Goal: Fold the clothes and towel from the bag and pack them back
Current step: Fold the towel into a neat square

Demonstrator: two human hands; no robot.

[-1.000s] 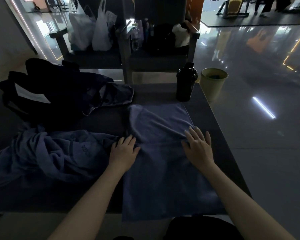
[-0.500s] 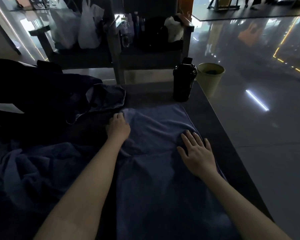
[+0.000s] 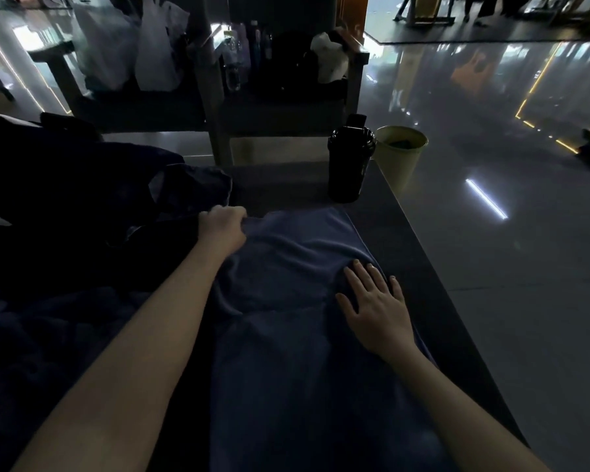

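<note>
Noted: left hand (image 3: 223, 226) grip clasps the towel (image 3: 286, 352) at its far corner, apparently for folding; right hand (image 3: 375, 308), grip released, pins it flat on the worktop (image 3: 406, 240).

The left hand (image 3: 222, 226) and right hand (image 3: 375, 308) are bare, and both forearms run uncovered from wrist to the lower edge of view. The right hand's fingers (image 3: 362, 278) carry short, plain nails.

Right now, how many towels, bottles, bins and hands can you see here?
1 blue cloth towel, spread flat
1 black plastic shaker bottle
1 pale green round bin
2 hands: left hand gripping the towel's far corner, right hand flat on it
Total: 5
</note>
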